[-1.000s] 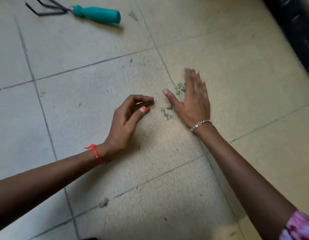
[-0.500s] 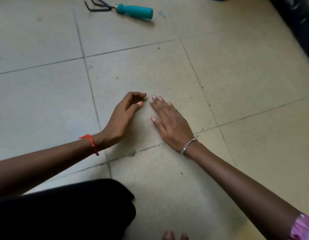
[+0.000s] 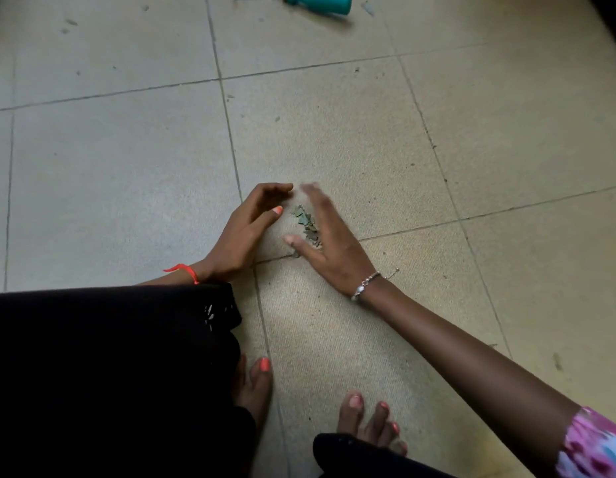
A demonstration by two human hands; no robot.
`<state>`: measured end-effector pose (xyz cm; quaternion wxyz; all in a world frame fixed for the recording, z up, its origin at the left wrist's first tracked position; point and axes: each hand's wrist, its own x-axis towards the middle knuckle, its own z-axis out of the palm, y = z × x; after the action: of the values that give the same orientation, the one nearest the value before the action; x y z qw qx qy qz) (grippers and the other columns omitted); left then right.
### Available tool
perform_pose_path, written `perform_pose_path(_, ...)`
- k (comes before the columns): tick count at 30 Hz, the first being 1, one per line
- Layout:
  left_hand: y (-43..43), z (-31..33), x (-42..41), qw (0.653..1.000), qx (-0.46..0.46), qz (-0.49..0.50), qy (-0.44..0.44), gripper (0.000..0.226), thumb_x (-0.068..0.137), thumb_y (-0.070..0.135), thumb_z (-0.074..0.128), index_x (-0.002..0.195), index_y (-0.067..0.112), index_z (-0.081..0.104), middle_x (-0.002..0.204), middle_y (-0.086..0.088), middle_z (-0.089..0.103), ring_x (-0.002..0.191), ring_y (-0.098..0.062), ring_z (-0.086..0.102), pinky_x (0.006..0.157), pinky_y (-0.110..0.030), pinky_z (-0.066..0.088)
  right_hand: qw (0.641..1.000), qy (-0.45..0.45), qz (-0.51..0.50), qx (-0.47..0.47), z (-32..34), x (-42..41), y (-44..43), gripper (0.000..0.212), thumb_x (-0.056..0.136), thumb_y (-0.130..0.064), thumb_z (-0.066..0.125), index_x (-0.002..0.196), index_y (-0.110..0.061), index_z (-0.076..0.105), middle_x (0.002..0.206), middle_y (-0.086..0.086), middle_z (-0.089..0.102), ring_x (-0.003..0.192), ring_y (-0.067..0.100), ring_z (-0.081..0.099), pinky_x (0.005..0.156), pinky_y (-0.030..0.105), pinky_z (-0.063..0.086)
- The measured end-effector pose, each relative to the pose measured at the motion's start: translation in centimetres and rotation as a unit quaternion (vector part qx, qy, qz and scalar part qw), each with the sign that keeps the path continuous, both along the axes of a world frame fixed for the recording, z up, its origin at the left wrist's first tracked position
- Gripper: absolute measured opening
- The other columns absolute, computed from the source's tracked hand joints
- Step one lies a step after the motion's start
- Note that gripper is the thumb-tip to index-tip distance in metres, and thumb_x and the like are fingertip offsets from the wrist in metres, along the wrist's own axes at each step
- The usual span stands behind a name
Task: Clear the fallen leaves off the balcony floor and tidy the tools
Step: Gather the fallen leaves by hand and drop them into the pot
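A small heap of dry green leaf bits [image 3: 304, 224] lies on the beige tiled floor [image 3: 368, 139] between my two hands. My left hand [image 3: 246, 232] stands on its edge to the left of the heap, fingers curved like a wall, holding nothing. My right hand [image 3: 329, 246] lies flat with straight fingers on the right side of the heap, partly over it; its fingertips are blurred. A teal-handled hand rake [image 3: 316, 1] lies at the top edge, only its handle showing.
My bare feet [image 3: 365, 419] and black trousers [image 3: 109, 374] fill the lower left. A few small leaf specks [image 3: 368, 8] lie scattered on the tiles near the rake. A dark object runs along the top right corner.
My right hand has swept the leaf bits left and toward me into one heap against my left hand. The view has tilted down, so my legs and feet show.
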<state>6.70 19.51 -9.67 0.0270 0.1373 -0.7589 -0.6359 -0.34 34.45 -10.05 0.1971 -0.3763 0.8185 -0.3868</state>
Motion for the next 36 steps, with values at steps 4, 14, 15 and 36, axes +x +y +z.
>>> perform_pose_path(4,-0.4,-0.3,0.0,1.0,-0.007,0.014,-0.002,0.041,0.092,0.021,0.039,0.131,0.011,0.047,0.133,0.006,0.053,0.124,0.0,0.047,0.103,-0.013,0.035,0.992,0.048,-0.098,0.065,-0.6,0.7,2.1,0.081,0.089,-0.055,0.044,0.148,-0.011,0.011,0.156,0.006,0.012,0.145,0.014,0.005,0.117,0.026,0.006)
perform_pose_path(14,-0.1,-0.3,-0.7,0.967,0.218,0.135,0.013,0.027,0.093,0.01,0.035,0.11,0.01,0.055,0.124,-0.007,0.059,0.122,-0.016,0.054,0.104,-0.025,0.042,0.967,0.197,0.058,0.153,-1.6,0.0,-1.8,0.067,0.094,-0.049,0.024,0.149,-0.012,0.013,0.157,0.008,0.01,0.145,0.017,0.004,0.119,0.029,0.001)
perform_pose_path(15,-0.2,-0.1,-0.9,0.953,0.261,0.154,0.011,0.026,0.096,0.008,0.032,0.107,0.009,0.055,0.123,-0.009,0.06,0.119,-0.018,0.056,0.103,-0.025,0.043,0.965,0.201,0.09,0.145,-1.5,-0.2,-1.8,0.062,0.095,-0.045,0.022,0.148,-0.013,0.017,0.157,0.008,0.012,0.145,0.017,0.006,0.118,0.027,0.001)
perform_pose_path(36,0.5,1.6,-2.7,0.821,0.494,0.274,-0.083,0.028,0.096,0.017,0.036,0.101,0.004,0.06,0.107,-0.014,0.069,0.11,-0.025,0.063,0.095,-0.03,0.05,0.911,0.362,0.196,-0.009,-0.6,0.3,5.4,0.047,0.101,-0.005,0.027,0.088,0.007,0.07,0.09,0.014,0.071,0.09,0.027,0.069,0.078,0.027,0.056)
